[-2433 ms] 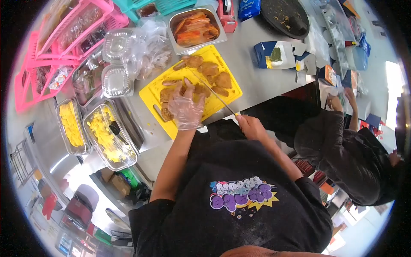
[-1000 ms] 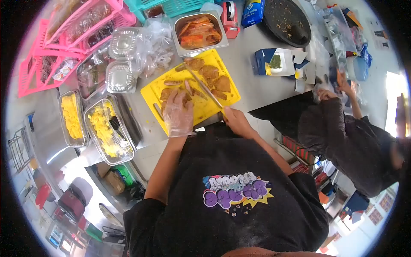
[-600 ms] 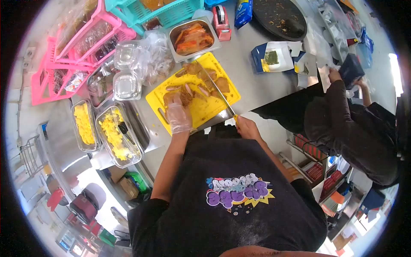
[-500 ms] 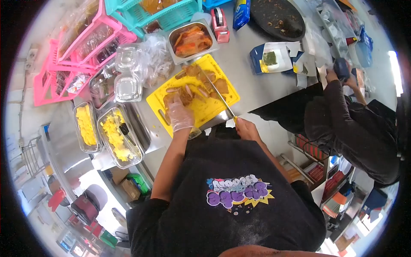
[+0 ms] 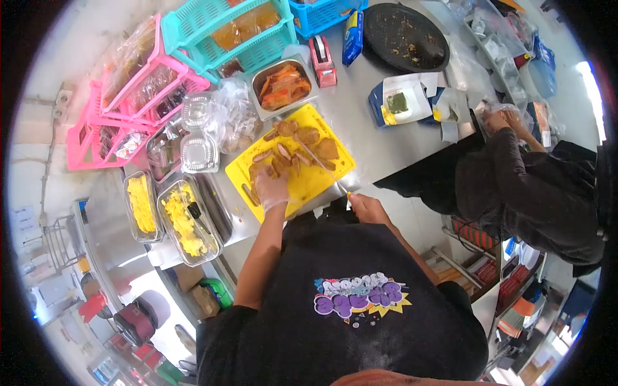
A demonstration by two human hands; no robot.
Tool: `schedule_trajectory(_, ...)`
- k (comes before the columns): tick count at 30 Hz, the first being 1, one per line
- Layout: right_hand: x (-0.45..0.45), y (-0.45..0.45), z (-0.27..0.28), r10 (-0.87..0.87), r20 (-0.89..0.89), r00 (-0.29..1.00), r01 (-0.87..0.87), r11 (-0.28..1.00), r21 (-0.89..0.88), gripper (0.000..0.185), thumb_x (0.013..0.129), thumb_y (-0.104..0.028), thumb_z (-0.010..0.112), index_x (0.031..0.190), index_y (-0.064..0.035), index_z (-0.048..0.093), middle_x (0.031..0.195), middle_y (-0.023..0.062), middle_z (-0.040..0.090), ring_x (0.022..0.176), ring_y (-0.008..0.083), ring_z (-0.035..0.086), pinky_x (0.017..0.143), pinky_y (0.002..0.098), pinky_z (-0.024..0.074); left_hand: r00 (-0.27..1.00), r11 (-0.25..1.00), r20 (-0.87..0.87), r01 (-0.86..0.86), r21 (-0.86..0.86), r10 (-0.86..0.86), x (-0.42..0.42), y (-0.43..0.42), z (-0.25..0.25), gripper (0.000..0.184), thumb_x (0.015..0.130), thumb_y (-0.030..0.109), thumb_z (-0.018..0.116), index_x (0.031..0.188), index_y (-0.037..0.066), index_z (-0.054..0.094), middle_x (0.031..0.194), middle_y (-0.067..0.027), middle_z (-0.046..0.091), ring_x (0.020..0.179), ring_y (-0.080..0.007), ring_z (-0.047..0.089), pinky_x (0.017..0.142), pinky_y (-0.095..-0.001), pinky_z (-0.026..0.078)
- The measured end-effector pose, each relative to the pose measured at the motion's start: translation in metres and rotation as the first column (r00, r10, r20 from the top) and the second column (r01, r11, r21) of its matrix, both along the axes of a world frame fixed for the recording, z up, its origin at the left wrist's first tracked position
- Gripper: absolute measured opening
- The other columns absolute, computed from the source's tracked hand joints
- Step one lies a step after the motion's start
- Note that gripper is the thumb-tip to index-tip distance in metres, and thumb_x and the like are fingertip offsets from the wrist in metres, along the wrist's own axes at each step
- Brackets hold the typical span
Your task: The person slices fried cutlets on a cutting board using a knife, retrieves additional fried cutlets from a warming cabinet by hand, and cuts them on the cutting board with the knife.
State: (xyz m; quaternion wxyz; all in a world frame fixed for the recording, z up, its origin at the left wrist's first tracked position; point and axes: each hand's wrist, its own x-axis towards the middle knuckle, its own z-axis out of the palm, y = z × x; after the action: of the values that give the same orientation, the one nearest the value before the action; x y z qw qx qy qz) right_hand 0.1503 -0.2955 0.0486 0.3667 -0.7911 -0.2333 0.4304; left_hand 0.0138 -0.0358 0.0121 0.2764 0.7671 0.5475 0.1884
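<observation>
A yellow cutting board [image 5: 309,192] lies on the metal counter, bearing several brown pieces of meat [image 5: 327,148], some sliced. My left hand [image 5: 270,188], in a clear plastic glove, rests on meat at the board's left part, its fingers bent over the pieces. My right hand [image 5: 367,209] is closed round the yellow handle of a knife [image 5: 313,153] at the counter's front edge. The blade reaches across the board among the meat pieces. Behind the board stands a metal tray [image 5: 259,77] of reddish-orange slices.
Two containers of yellow food [image 5: 143,204] [image 5: 187,222] stand left, near clear lidded boxes [image 5: 199,153] and pink baskets [image 5: 96,145]. Behind are teal baskets [image 5: 225,38], a red tape dispenser [image 5: 325,67] and a round black pan [image 5: 405,38]. An open box [image 5: 412,106] and a co-worker [image 5: 515,193] are at right.
The view has shifted, so the counter items appear lower. My left hand stays at the meat on the left, and my right hand still holds the knife. The co-worker's hands have moved.
</observation>
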Motion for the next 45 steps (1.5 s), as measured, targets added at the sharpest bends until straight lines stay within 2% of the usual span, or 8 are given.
schedule_trajectory(4,0.001,0.018,0.023,0.119,0.003,0.993,-0.119,0.989,-0.085,0.059,0.108,-0.051,0.044,0.102,0.0023,0.069,0.1,0.0302,0.07,0.098,0.0494,0.066,0.087,0.0508,0.0501,0.998,0.992,-0.04,0.053,-0.114,-0.058,-0.02,-0.019,0.006,0.041,0.081,0.011,0.08,0.118,0.0,0.067,0.105,-0.019,0.073,0.098,-0.0349,0.071,0.09,-0.0408,0.055)
schedule_trajectory(10,-0.006,0.041,0.024,0.318,0.01,0.948,-0.315,0.941,-0.122,0.062,0.109,-0.052,0.04,0.108,0.001,0.07,0.106,0.0295,0.071,0.105,0.0489,0.066,0.091,0.0525,0.0494,0.992,0.999,0.119,0.047,0.023,-0.05,-0.015,-0.013,0.015,0.044,0.082,0.0,0.075,0.125,-0.001,0.067,0.105,-0.0193,0.075,0.095,-0.0304,0.073,0.085,-0.0402,0.057)
schedule_trajectory(19,-0.012,0.058,0.044,0.273,-0.039,0.961,-0.276,0.95,-0.147,0.059,0.11,-0.049,0.038,0.113,0.0005,0.07,0.108,0.0295,0.071,0.106,0.0486,0.066,0.092,0.0522,0.0492,0.983,0.998,0.184,0.035,-0.044,-0.026,-0.02,-0.01,0.004,0.031,0.083,0.005,0.074,0.114,-0.002,0.071,0.094,-0.016,0.076,0.081,-0.025,0.074,0.076,-0.0368,0.058)
schedule_trajectory(28,-0.015,0.063,0.05,0.322,0.0,0.947,-0.312,0.919,-0.242,0.057,0.11,-0.048,0.04,0.11,0.0004,0.07,0.108,0.0293,0.071,0.107,0.0482,0.065,0.091,0.0511,0.0495,0.992,0.945,0.102,-0.043,-0.323,0.08,-0.013,0.0,0.017,0.035,0.084,0.012,0.076,0.117,0.0,0.069,0.101,-0.0219,0.076,0.089,-0.0333,0.075,0.079,-0.0412,0.058)
schedule_trajectory(34,-0.016,0.03,0.04,0.091,-0.097,0.991,-0.109,0.974,-0.2,0.053,0.109,-0.047,0.046,0.103,0.0006,0.068,0.089,0.0247,0.067,0.085,0.0377,0.065,0.082,0.0458,0.0493,0.971,0.995,0.236,0.057,-0.079,-0.037,0.003,0.009,0.025,0.051,0.083,0.017,0.078,0.128,-0.001,0.063,0.102,-0.0283,0.073,0.098,-0.0447,0.071,0.087,-0.0489,0.055)
schedule_trajectory(37,-0.012,0.023,0.045,0.07,-0.038,0.997,-0.076,0.975,-0.21,0.054,0.109,-0.046,0.045,0.096,0.0017,0.066,0.081,0.0214,0.063,0.077,0.0318,0.059,0.078,0.0444,0.0485,0.996,0.956,0.046,0.091,-0.277,-0.082,0.014,0.022,0.032,0.048,0.082,0.018,0.077,0.124,-0.003,0.063,0.099,-0.0292,0.072,0.097,-0.0466,0.069,0.088,-0.0498,0.054)
schedule_trajectory(40,-0.014,0.013,0.039,-0.027,-0.058,0.998,0.02,0.994,-0.105,0.049,0.111,-0.042,0.046,0.081,-0.005,0.058,0.068,0.0007,0.05,0.063,0.0115,0.043,0.058,0.0333,0.0363,0.986,0.944,-0.031,0.145,-0.297,-0.161,0.013,0.026,0.022,0.039,0.082,0.016,0.074,0.114,-0.004,0.065,0.096,-0.029,0.071,0.095,-0.0474,0.069,0.085,-0.0503,0.055)
schedule_trajectory(45,-0.013,0.004,0.037,-0.08,-0.025,0.997,0.079,0.997,-0.007,0.05,0.111,-0.042,0.045,0.079,-0.0052,0.057,0.068,0.0003,0.049,0.063,0.0112,0.043,0.058,0.0327,0.0366,0.998,0.998,-0.03,0.05,-0.024,-0.05,-0.002,0.049,0.039,0.023,0.083,0.013,0.07,0.101,-0.001,0.07,0.097,-0.0266,0.072,0.094,-0.0444,0.07,0.081,-0.0503,0.056)
